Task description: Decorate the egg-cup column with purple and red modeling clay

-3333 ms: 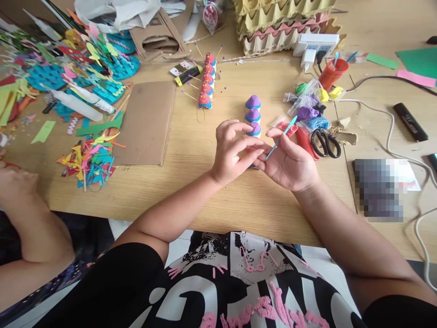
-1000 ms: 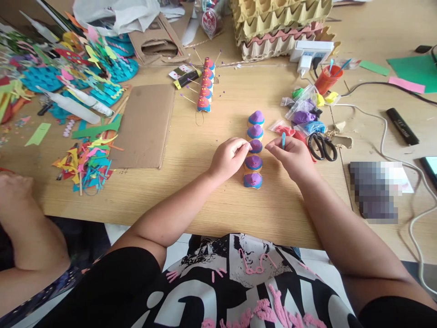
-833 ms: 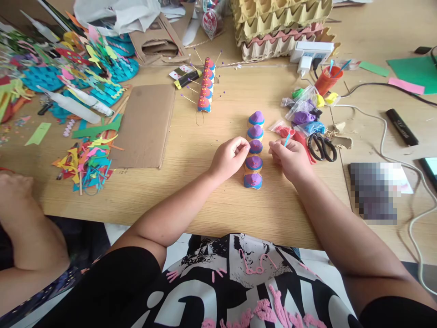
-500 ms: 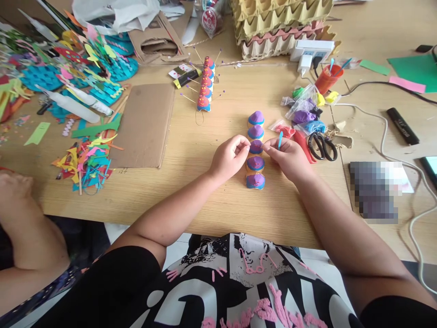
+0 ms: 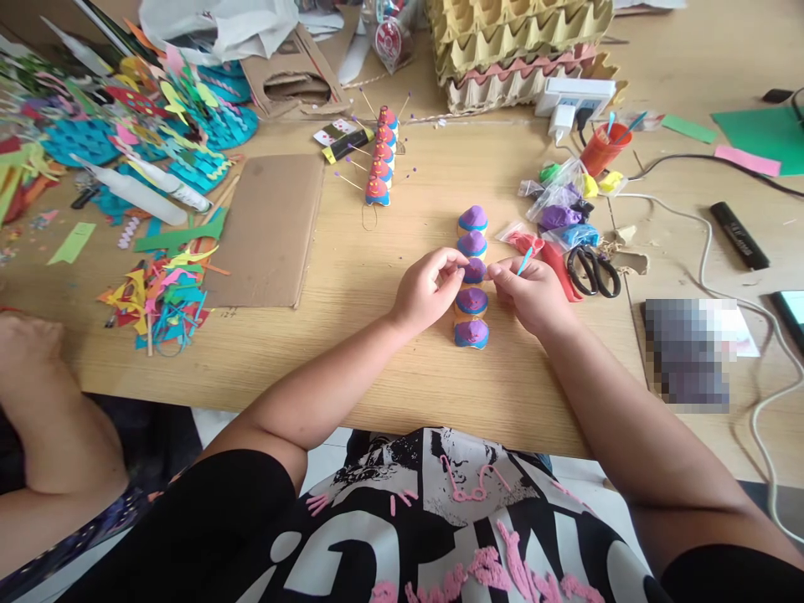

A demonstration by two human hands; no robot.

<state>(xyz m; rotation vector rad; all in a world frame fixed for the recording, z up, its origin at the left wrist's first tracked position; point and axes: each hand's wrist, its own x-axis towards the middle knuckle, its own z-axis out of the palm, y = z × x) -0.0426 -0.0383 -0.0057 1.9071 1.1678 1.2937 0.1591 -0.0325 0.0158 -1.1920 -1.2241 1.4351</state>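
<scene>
A strip of egg-carton cups (image 5: 471, 301) covered in purple and blue clay lies lengthwise in front of me. My left hand (image 5: 430, 289) is closed, its curled fingertips against the left side of the middle cup. On the other side, my right hand (image 5: 531, 293) is closed with a thin blue clay tool (image 5: 525, 260) sticking up between its fingers. The right thumb and fingertip come close to the middle cup's right edge; whether they pinch a small piece of clay cannot be seen. Small red marks show on the nearer cups.
A finished-looking red and blue caterpillar (image 5: 381, 159) with pins stands farther back. Bagged clay (image 5: 559, 216), black-handled scissors (image 5: 594, 272) and an orange cup (image 5: 604, 149) lie right. Cardboard (image 5: 267, 230), paper scraps (image 5: 169, 301) and glue bottles (image 5: 138, 194) are left, near another person's arm (image 5: 59, 419).
My right fingertips have drawn slightly right, away from the middle cup. The blue tool leans further to the right. My left hand has hardly moved.
</scene>
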